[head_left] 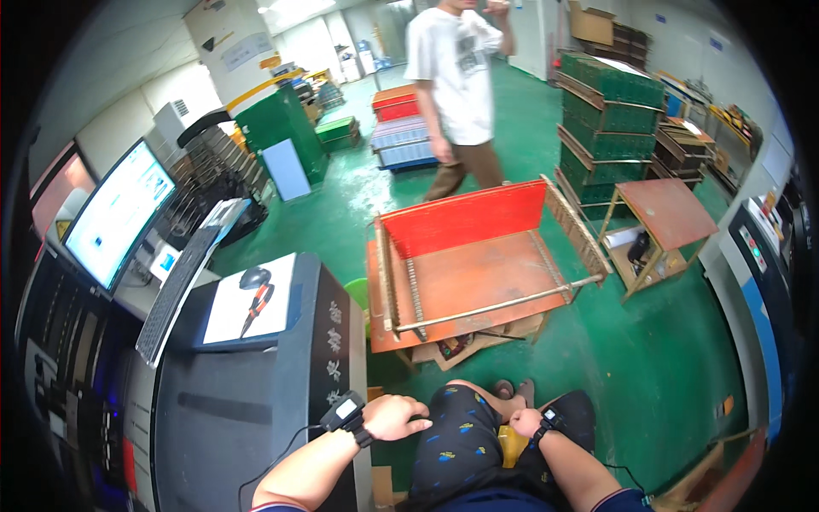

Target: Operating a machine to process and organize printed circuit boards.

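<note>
My left hand (395, 418) hangs beside my left thigh, near the corner of a dark machine cabinet (328, 358). Its fingers are loosely bent and a little apart, with nothing in them. My right hand (525, 423) is curled into a fist between my knees, and nothing shows in it. Just below that fist, a yellow thing (512, 445) shows between my legs; its kind is unclear. Both wrists wear a strapped-on small camera. Ahead of my feet, a red-backed rack frame (465, 220) with slotted sides lies on a low reddish-brown table (478, 277).
Orange-handled pliers (256, 305) and a black mouse (254, 278) lie on a white sheet on the cabinet. Left are a keyboard (181, 290) and monitor (119, 218). A person in a white shirt (456, 77) stands beyond the table. Stacked green crates (610, 128) and a small table (665, 213) are right.
</note>
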`<control>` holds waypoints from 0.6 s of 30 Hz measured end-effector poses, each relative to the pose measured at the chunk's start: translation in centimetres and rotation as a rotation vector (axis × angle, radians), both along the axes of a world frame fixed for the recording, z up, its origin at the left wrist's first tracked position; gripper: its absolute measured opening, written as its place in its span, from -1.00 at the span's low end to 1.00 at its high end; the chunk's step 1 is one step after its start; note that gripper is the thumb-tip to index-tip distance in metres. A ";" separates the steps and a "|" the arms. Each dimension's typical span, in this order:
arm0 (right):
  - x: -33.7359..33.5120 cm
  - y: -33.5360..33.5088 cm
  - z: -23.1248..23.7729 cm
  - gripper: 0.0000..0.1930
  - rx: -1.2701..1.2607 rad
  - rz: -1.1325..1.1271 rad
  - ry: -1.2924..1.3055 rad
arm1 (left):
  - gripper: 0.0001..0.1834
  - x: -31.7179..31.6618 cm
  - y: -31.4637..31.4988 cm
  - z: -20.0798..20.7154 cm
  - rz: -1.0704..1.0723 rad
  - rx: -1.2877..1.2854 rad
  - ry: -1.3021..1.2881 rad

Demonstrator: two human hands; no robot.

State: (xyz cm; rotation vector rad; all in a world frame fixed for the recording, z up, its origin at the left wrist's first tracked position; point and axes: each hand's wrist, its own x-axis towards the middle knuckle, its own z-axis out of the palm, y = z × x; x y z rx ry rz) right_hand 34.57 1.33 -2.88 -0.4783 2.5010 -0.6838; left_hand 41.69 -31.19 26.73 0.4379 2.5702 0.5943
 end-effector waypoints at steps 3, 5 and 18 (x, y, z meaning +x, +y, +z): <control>0.0 0.6 -0.1 -0.77 -0.044 -0.002 0.047 | -0.62 -0.6 -0.2 -0.3 -0.001 -0.008 0.036; 0.2 0.5 -0.2 -0.78 -0.045 0.002 0.039 | -0.63 -0.4 -0.6 -0.2 0.032 -0.007 0.058; 0.5 0.4 -0.4 -0.79 -0.066 -0.017 0.039 | -0.65 -0.4 -0.9 -0.4 0.040 -0.031 0.061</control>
